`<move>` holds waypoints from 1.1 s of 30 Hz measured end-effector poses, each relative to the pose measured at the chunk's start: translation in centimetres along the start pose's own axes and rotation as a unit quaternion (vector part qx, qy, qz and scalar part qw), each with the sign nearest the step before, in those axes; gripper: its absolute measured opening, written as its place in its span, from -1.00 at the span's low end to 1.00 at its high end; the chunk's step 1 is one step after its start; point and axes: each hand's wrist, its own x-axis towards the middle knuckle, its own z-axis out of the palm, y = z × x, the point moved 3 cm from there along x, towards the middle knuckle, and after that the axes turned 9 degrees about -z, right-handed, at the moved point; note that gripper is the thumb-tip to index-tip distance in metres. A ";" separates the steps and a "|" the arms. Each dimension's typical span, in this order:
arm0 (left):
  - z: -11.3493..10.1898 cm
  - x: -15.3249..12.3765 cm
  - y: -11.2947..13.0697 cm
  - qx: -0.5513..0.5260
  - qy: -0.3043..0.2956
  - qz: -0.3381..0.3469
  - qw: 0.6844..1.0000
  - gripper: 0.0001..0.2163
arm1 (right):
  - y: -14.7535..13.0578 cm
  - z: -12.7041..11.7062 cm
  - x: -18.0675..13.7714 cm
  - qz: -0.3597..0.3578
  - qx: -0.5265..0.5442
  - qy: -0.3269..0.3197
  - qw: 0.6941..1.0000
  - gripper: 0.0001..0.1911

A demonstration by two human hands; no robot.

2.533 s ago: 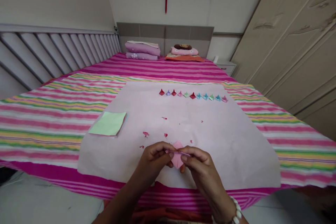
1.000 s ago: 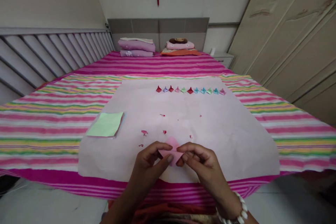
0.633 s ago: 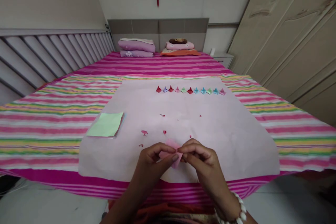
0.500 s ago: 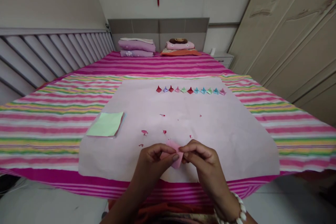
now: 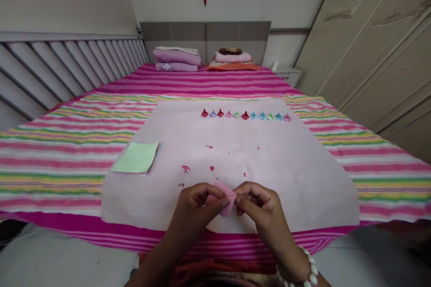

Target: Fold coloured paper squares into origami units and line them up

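A folded piece of pink paper [image 5: 227, 208] is held between my two hands, just above the near part of a large pale sheet [image 5: 303, 179]. My left hand [image 5: 202, 204] pinches its left side between thumb and fingers. At the paper's right corner, the thumb and forefinger of my right hand [image 5: 259, 204] are closed on the tip. Part of the paper is hidden behind my left fingers. Small torn red scraps [image 5: 186, 169] lie beyond my hands.
Toward the sheet's far edge runs a row of several small folded paper shapes [image 5: 245, 115] in various colours. A stack of square paper [image 5: 136, 158], light green on top, lies at the left. Folded bedding [image 5: 177, 57] sits by the headboard [image 5: 188, 31].
My right thumb and fingers have slid slightly right to the pink paper's corner, showing more of its surface. My left hand keeps its pinch. The view has shifted slightly.
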 end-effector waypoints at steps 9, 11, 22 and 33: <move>0.1 -0.1 0.1 0.003 0.005 -0.003 1.000 -0.94 | 1.0 0.6 -0.1 0.047 0.117 0.021 0.992 -0.90; 0.0 -0.1 0.2 -0.002 0.013 -0.005 1.000 -0.94 | 0.9 0.8 -0.1 0.043 0.132 0.019 0.990 -0.87; 0.1 0.0 -0.5 0.048 0.024 0.052 0.997 -0.93 | 1.1 1.1 -0.3 0.044 0.059 0.018 0.997 -0.79; -0.1 0.0 -0.7 0.036 0.042 0.028 0.998 -0.92 | 1.5 1.4 -0.3 0.026 0.058 -0.009 0.998 -0.79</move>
